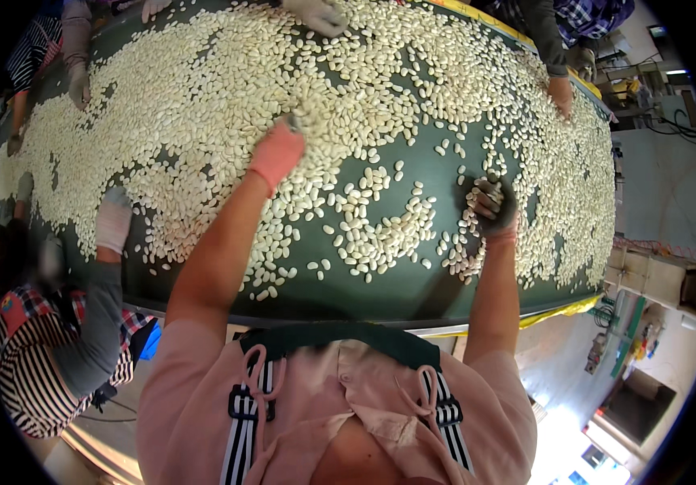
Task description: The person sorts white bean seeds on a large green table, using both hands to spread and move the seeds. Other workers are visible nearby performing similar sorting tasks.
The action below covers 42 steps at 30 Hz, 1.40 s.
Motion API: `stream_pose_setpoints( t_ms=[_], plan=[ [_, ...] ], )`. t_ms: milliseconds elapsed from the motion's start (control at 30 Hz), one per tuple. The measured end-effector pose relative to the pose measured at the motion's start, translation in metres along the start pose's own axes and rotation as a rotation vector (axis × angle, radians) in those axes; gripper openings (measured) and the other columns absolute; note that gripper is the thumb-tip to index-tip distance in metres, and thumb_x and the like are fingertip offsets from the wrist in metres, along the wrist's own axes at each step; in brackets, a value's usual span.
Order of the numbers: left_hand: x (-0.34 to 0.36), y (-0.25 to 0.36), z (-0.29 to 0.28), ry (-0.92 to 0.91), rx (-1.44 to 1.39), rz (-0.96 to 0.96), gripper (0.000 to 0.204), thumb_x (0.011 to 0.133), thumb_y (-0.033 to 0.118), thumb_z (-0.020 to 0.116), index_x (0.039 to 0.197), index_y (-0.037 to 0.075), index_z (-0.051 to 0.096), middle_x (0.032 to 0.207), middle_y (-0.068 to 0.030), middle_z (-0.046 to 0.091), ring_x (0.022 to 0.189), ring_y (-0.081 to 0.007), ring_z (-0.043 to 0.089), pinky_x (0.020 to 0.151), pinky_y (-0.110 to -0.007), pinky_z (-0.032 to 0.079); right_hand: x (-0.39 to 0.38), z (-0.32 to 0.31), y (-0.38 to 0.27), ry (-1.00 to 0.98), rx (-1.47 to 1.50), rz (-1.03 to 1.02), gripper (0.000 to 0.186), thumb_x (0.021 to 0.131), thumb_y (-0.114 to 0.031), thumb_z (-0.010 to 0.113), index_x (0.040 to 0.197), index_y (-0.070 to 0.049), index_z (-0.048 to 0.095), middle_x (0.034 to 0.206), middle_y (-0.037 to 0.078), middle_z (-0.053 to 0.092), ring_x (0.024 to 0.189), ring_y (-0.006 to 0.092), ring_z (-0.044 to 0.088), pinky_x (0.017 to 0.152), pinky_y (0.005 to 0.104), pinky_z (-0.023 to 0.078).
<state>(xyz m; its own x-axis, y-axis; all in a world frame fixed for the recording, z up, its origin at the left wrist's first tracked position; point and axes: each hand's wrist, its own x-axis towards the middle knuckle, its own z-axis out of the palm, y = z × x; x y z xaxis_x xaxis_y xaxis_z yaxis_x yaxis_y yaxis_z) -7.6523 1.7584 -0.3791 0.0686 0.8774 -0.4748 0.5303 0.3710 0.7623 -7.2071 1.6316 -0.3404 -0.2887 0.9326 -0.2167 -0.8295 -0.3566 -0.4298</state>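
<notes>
Large white beans (194, 97) lie spread over a dark green table surface (437, 182). My left hand (279, 152), in a pink glove with grey fingertips, reaches in among the beans left of the middle. Its fingers are smeared by motion, and what they touch is hidden. My right hand (495, 204) wears a glove with a dark grey palm side and a pink cuff. Its fingers curl inward just over the surface, and a few pale beans show at the fingertips. A loose patch of beans (380, 234) lies between my two hands.
Other people's gloved hands touch the beans around the table: a white and grey glove (113, 218) at the left, a grey glove (319, 16) at the far side, a hand (560, 95) at the far right. A person in a striped apron (40, 372) stands close at my left.
</notes>
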Motion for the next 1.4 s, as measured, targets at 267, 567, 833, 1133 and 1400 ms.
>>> stream_pose_setpoints(
  t_ms=[267, 567, 833, 1133, 1400],
  plan=[
    [-0.036, 0.016, 0.025, -0.039, 0.099, 0.301, 0.039, 0.09, 0.018, 0.046, 0.127, 0.021, 0.06, 0.094, -0.0178, 0.07, 0.096, -0.0351, 0.067, 0.086, -0.043, 0.052, 0.103, 0.012, 0.002, 0.919, -0.912, -0.309, 0.022, 0.098, -0.026, 0.055, 0.11, -0.008, 0.06, 0.08, -0.001, 0.06, 0.062, 0.0084, 0.052, 0.051, 0.0247, 0.041],
    [0.051, 0.033, 0.002, 0.019, -0.11, 0.261, 0.042, 0.085, 0.017, 0.049, 0.124, -0.001, 0.054, 0.112, -0.0314, 0.063, 0.108, -0.042, 0.061, 0.092, -0.045, 0.047, 0.139, 0.049, 0.006, 0.841, -2.479, 0.372, 0.042, 0.096, -0.034, 0.047, 0.123, -0.002, 0.053, 0.125, 0.026, 0.061, 0.117, 0.0392, 0.059, 0.1, 0.0464, 0.045],
    [-0.028, 0.05, -0.001, -0.296, 0.113, 0.418, 0.049, 0.089, 0.018, 0.041, 0.136, 0.02, 0.053, 0.112, -0.0176, 0.067, 0.105, -0.0333, 0.063, 0.094, -0.04, 0.048, 0.047, 0.024, 0.028, 0.274, -0.293, -0.076, 0.025, 0.102, -0.028, 0.047, 0.096, -0.007, 0.06, 0.067, -0.002, 0.041, 0.049, 0.0072, 0.033, 0.042, 0.0215, 0.026],
    [-0.08, -0.09, -0.078, 0.041, 0.262, 0.069, 0.046, 0.092, 0.023, 0.048, 0.137, 0.013, 0.048, 0.112, -0.0222, 0.066, 0.103, -0.0399, 0.064, 0.09, -0.045, 0.05, -0.003, 0.08, 0.161, 0.113, -0.161, -0.031, 0.034, 0.105, -0.038, 0.042, 0.094, -0.012, 0.06, 0.07, -0.003, 0.044, 0.05, 0.0046, 0.035, 0.041, 0.0192, 0.028],
    [-0.119, -0.079, -0.061, -0.118, 0.158, 0.271, 0.042, 0.09, 0.021, 0.044, 0.127, 0.011, 0.062, 0.106, -0.0248, 0.066, 0.102, -0.04, 0.062, 0.095, -0.044, 0.047, 0.03, 0.17, 0.367, -0.219, -1.694, 0.559, 0.036, 0.096, -0.027, 0.052, 0.121, -0.004, 0.061, 0.104, 0.025, 0.067, 0.103, 0.0415, 0.063, 0.092, 0.0469, 0.048]
  ],
)
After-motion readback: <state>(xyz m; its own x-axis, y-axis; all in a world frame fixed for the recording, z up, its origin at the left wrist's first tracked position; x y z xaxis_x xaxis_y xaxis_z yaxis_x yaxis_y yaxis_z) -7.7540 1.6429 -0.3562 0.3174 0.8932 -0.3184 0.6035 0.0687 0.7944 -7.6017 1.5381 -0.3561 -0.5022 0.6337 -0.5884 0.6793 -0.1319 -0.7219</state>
